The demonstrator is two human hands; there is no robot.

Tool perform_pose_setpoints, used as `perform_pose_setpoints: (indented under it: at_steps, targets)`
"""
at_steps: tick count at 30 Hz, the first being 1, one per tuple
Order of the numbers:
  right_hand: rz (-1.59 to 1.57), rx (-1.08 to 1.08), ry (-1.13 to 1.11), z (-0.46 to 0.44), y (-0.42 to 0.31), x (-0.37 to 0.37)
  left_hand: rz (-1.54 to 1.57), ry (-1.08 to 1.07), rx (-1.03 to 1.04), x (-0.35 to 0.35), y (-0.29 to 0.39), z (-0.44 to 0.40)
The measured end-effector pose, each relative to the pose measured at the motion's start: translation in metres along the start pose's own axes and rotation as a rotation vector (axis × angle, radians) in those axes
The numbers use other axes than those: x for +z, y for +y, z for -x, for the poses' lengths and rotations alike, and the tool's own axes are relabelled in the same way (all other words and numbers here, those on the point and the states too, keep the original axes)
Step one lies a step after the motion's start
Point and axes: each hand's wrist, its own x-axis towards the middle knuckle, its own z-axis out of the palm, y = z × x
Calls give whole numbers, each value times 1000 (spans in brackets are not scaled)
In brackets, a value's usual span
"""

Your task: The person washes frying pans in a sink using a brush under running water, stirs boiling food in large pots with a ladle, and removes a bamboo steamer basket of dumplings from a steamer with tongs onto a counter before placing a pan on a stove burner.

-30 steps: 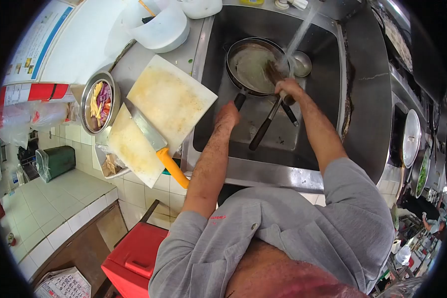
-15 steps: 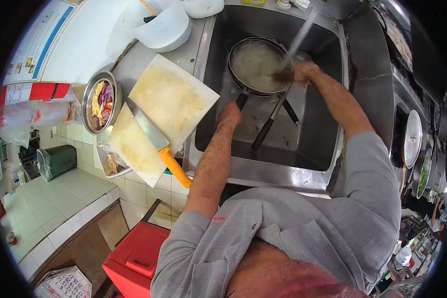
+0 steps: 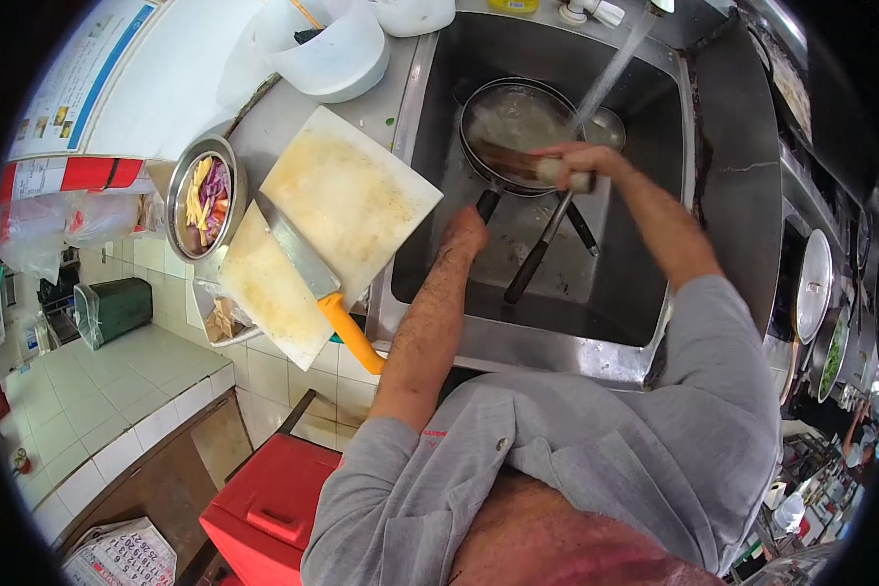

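Note:
A frying pan with cloudy water in it sits in the metal sink. My left hand is wrapped round its black handle. In my right hand is a scrubbing brush with a pale handle; its brown end is smeared by motion over the pan's near side. A stream of water falls from the tap at the pan's right edge. Beside the pan lies a ladle, and a long dark handle points towards me. Another black handle shows from under the pan.
Left of the sink are two white cutting boards, with a yellow-handled cleaver across them. A steel bowl of cut vegetables and a white plastic tub stand nearby. Lidded pans are at the right. Below is a red box.
My right hand has come nearer with the brush, which is now lifted more into view across the pan. My left hand stays on the handle. The view has shifted slightly.

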Motion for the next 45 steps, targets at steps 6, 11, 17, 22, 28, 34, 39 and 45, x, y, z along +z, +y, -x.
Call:
perform_pose_setpoints:
  at_steps: [6,11,17,22,28,34,39,45]
  targets:
    - [-1382,-287,951,-139,-31,76,-28,29,40,6,-6,-5]
    - [-1672,-248,1042,-120,-65,60,-36,58,57,11,-8,-6]
    - [-41,44,163,-9,40,25,35,19,55,14,-11,-13]
    - [636,501,390,20,30,-53,32,4,54,19,-17,-20]
    - [560,101,494,-21,-51,30,-38,72,61,11,-11,-12]
    - [950,448,232,5,6,-10,-57,84,4,-3,-4,3]
    - [710,418,-7,35,-15,-34,-75,110,27,-5,-2,3]
    - [-563,29,393,-74,9,15,-37,91,7,-7,2,9]
